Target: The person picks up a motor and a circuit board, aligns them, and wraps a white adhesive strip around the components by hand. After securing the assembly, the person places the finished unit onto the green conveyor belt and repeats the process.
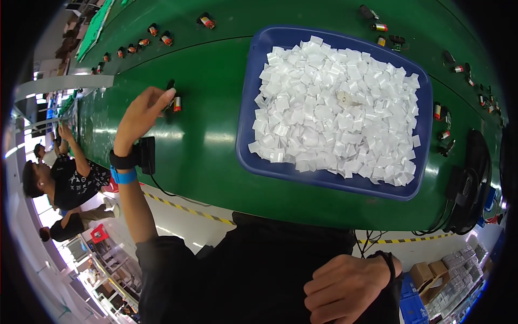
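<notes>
My left hand (141,117) reaches over the green table at the left, its fingers closed in a pinch on a small battery assembly (177,103). The assembly has a red and gold cell and black parts, and my fingers partly cover it. Close to my body, off the table's near edge, my right hand (344,289) is held back up with curled fingers. Its palm and fingertips are hidden. Between the hands and farther out stands a blue plastic tub (244,116), heaped with small white square pieces (307,113). A beige scrap (348,99) lies on the heap.
Several similar battery assemblies (206,21) lie along the table's far left, with more (380,27) at the far right. A black device (472,181) with cables stands at the right edge. Other people (65,181) are at the left; cardboard boxes (429,281) stand at lower right.
</notes>
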`<state>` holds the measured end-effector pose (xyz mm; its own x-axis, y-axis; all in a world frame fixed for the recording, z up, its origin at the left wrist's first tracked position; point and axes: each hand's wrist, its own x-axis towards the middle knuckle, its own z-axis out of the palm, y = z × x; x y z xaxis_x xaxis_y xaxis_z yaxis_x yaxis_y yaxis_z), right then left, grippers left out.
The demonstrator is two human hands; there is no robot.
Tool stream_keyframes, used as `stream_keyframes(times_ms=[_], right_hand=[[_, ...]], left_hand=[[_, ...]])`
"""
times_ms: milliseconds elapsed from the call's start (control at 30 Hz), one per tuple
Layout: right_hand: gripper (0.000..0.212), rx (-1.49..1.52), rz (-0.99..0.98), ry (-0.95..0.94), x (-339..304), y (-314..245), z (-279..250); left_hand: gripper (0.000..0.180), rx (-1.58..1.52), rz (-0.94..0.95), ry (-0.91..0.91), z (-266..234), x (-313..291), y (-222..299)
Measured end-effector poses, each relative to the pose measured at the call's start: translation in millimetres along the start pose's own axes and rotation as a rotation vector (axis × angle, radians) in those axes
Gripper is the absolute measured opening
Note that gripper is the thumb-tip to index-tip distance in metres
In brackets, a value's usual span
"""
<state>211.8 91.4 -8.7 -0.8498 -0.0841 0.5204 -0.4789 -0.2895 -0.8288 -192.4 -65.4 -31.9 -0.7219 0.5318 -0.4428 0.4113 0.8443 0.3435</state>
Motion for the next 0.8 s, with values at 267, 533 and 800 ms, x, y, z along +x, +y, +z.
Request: stream_keyframes(times_ms=[267,533,800], right_hand=[[0.044,0.055,0.045,-0.078,0.7,7.6,-1.8],[0.03,-1.014,0.167,0.411,14.7,23.7,-16.3],[0.043,-1.291,0.146,0.585,-5.5,28.9,-22.9]], left_hand=[[0.026,-0.24,0.287,0.039,17.1,-19.8,0.7],[0.034,-0.742,0.432,-0.274,73.2,-86.2,126.1],[0.039,-0.838,0.394,-0.614,88.0,-107.4,155.8]])
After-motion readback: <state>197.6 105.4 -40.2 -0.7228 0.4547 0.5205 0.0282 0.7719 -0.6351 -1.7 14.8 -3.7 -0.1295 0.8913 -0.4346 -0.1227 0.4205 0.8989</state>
